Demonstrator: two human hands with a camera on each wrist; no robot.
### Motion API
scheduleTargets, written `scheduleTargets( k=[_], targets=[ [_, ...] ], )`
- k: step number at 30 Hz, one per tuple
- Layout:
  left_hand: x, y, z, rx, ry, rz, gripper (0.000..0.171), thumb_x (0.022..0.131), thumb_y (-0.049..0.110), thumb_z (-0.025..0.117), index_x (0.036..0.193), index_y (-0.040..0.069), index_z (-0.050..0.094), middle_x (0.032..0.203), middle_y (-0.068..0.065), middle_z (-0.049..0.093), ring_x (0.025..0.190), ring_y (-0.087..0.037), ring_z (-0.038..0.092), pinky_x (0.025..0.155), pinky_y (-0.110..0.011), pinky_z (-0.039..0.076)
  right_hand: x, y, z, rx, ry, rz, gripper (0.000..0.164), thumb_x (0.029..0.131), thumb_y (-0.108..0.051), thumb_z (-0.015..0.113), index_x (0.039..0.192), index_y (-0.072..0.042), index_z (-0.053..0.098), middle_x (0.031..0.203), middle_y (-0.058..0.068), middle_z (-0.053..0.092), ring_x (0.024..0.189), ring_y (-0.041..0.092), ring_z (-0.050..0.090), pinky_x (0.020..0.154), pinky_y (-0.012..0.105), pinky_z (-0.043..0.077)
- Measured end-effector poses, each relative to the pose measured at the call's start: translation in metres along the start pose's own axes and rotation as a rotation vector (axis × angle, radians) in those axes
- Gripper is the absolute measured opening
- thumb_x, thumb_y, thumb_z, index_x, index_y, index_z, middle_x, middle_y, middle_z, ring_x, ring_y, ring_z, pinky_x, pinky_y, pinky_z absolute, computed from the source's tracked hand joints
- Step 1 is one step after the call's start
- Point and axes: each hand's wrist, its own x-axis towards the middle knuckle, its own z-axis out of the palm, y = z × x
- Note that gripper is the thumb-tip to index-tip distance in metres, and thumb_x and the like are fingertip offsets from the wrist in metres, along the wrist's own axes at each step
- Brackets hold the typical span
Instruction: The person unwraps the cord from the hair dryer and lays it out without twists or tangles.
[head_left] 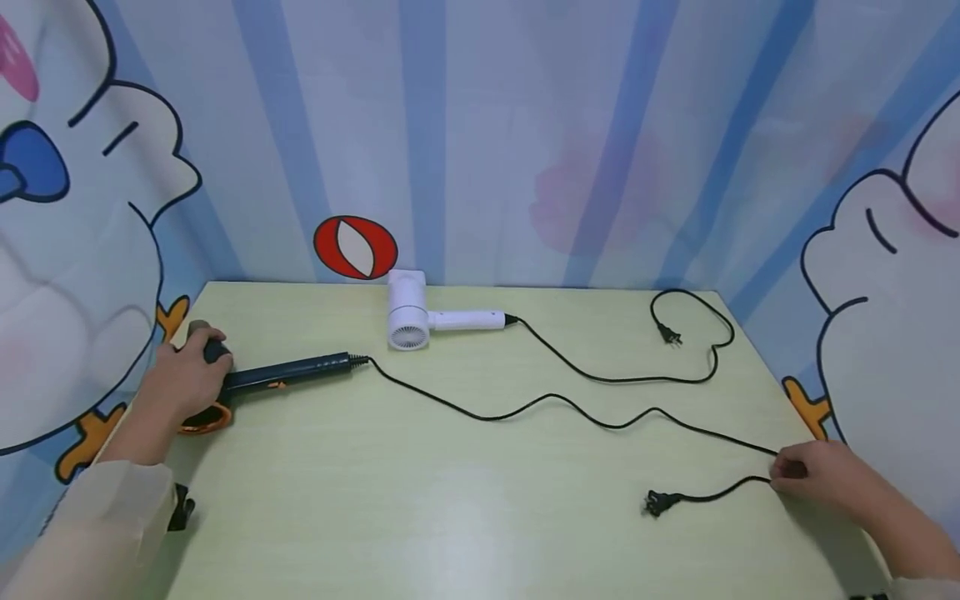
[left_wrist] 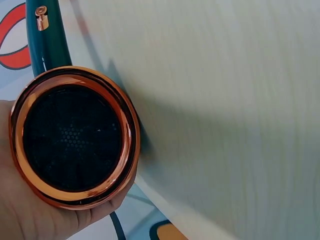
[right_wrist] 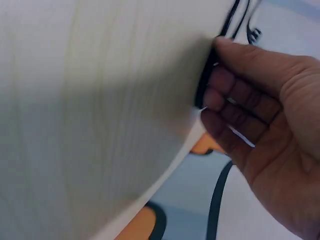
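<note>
My left hand (head_left: pixel 183 379) grips the barrel of a dark green hair dryer (head_left: pixel 292 372) at the table's left edge. The dryer's handle points right. In the left wrist view, the copper ring (left_wrist: pixel 131 135) circles its dark round grille, and the palm cups the barrel from below. A black cord (head_left: pixel 487 417) runs from the handle across the table to my right hand (head_left: pixel 828 479). There, thumb and fingers pinch the cord (right_wrist: pixel 204 82) by the right edge. Beyond the pinch, the cord doubles back to its plug (head_left: pixel 660 502), which lies on the tabletop.
A white hair dryer (head_left: pixel 408 321) lies near the back of the pale wooden table (head_left: pixel 450 517). Its black cord (head_left: pixel 630 381) loops at the back right, ending in a plug (head_left: pixel 670 334). A blue striped curtain (head_left: pixel 487 125) with cartoon figures surrounds the table's back and sides.
</note>
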Motion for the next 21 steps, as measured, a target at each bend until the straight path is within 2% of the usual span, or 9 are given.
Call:
scheduleTargets(
  k=[5,9,11,14,21],
  targets=[
    [0.000,-0.012,-0.006,0.006,-0.009,0.015,0.055,0.108,0.044,0.032,0.150,0.009,0.028,0.139,-0.052,0.018,0.105,-0.061,0.039,0.075,-0.065,0.042,-0.013,0.014,0.003,0.006,-0.038,0.104,0.013,0.088,-0.022,0.077,0.083,-0.015,0.068,0.079,-0.006,0.064,0.073,0.012,0.053,0.067,0.037,0.045],
    [0.000,-0.018,-0.010,0.015,-0.016,0.022,0.056,0.107,0.045,0.034,0.150,0.009,0.028,0.138,-0.053,0.017,0.103,-0.063,0.039,0.078,-0.069,0.041,-0.015,0.015,0.005,0.025,-0.089,0.183,0.015,0.089,-0.024,0.077,0.085,-0.012,0.068,0.080,-0.006,0.063,0.073,0.014,0.053,0.068,0.037,0.044],
    [0.000,-0.018,-0.010,0.024,-0.016,0.026,0.055,0.107,0.044,0.034,0.150,0.009,0.028,0.138,-0.053,0.017,0.101,-0.063,0.040,0.077,-0.068,0.041,-0.014,0.013,0.006,0.043,-0.091,0.184,0.014,0.090,-0.022,0.076,0.085,-0.012,0.068,0.080,-0.005,0.063,0.073,0.014,0.052,0.067,0.036,0.044],
    [0.001,-0.018,-0.010,0.036,-0.012,0.028,0.054,0.107,0.042,0.035,0.149,0.008,0.029,0.137,-0.054,0.018,0.102,-0.063,0.041,0.077,-0.067,0.042,-0.011,0.005,0.008,0.046,-0.079,0.141,0.012,0.090,-0.021,0.076,0.086,-0.012,0.069,0.081,-0.005,0.064,0.074,0.014,0.053,0.068,0.037,0.046],
    [0.000,-0.017,-0.009,0.047,-0.012,0.033,0.053,0.107,0.041,0.035,0.149,0.007,0.029,0.137,-0.054,0.019,0.105,-0.062,0.040,0.076,-0.066,0.042,0.001,-0.034,0.008,0.018,-0.065,0.069,0.011,0.088,-0.021,0.078,0.085,-0.014,0.071,0.082,-0.006,0.065,0.075,0.012,0.055,0.069,0.038,0.048]
  ],
)
